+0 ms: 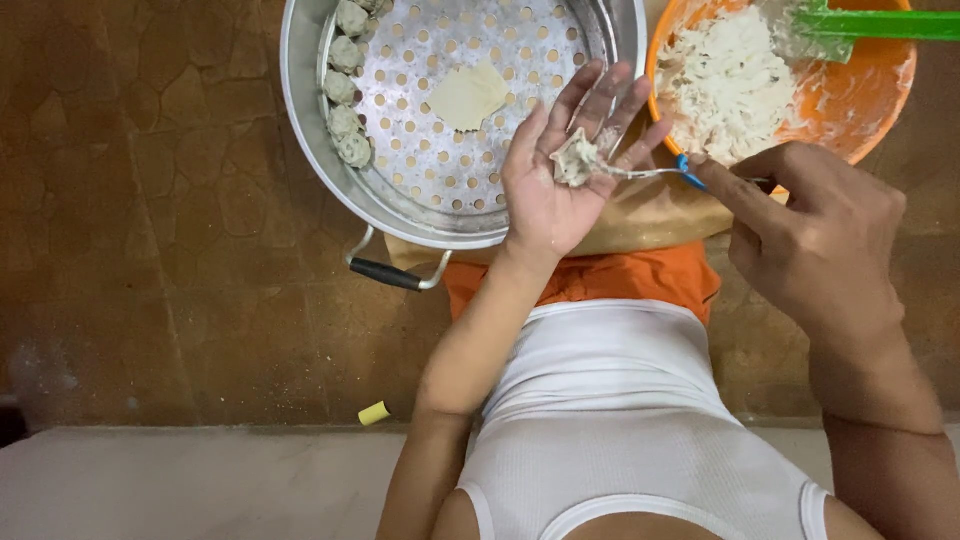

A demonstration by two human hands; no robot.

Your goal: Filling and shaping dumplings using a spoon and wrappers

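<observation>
**While the left palm cups the wrapper, the spoon comes in from the right**

Left hand [555, 175] is palm up, fingers spread and only slightly curled, over the near right edge of the metal steamer pot [300, 110]. A small dough wrapper with filling [577, 157] rests at the base of its fingers — lying in the hand, not gripped.

Right hand [815, 235] is closed in a pinch on the blue handle end of a small spoon [650, 172]. The spoon's long axis runs nearly level, right to left, with its bowl end touching the filling on the left palm. So the wrapper lies directly to the left of the right hand, along the spoon's line.

Orange bowl of pale filling [730, 80] sits just beyond the right hand, with a green utensil [870, 24] resting in it — nearer to the right hand than the left.

On the perforated tray [420, 160] a flat wrapper [467, 95] lies near the centre; finished dumplings [345, 90] line the left rim, well apart from both hands.
</observation>
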